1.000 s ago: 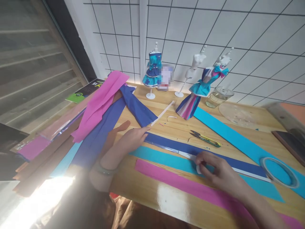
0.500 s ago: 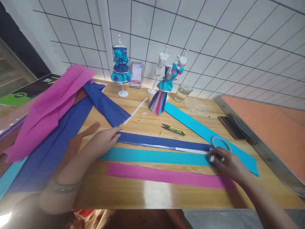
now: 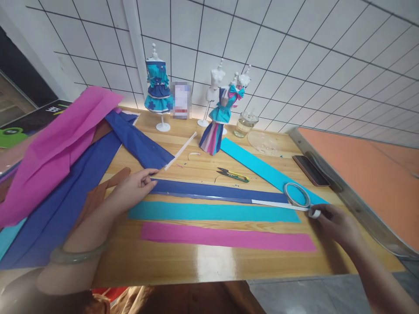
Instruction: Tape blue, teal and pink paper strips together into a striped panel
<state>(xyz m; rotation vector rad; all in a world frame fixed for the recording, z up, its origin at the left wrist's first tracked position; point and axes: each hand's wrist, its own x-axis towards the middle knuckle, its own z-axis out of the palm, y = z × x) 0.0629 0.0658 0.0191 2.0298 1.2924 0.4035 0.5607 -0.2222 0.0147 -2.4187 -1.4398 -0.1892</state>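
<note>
A dark blue fabric strip [image 3: 203, 190] lies across the table, with shiny tape along its near edge. My left hand [image 3: 139, 185] is closed at the strip's left end, thumb and fingertips on it. My right hand [image 3: 337, 224] pinches the curled end of a white backing strip [image 3: 278, 204], which lifts off the tape and stretches past the fabric's right end. Just beyond that hand is a tape roll [image 3: 308, 196], resting on a slanting turquoise strip [image 3: 258, 163]. Nearer me lie another turquoise strip [image 3: 209, 212] and a pink strip [image 3: 225, 238].
Thread snips [image 3: 234, 175] lie beyond the blue strip. Small dress forms stand along the wall, one in a blue dress [image 3: 157, 87], beside a glass [image 3: 245, 124]. Pink cloth [image 3: 62, 139] is heaped at left. A phone [image 3: 310, 170] lies at right.
My right hand has moved right, pulling more white backing off the tape, so a longer piece hangs past the blue strip. My left hand keeps its place on the strip; the view shifted slightly.
</note>
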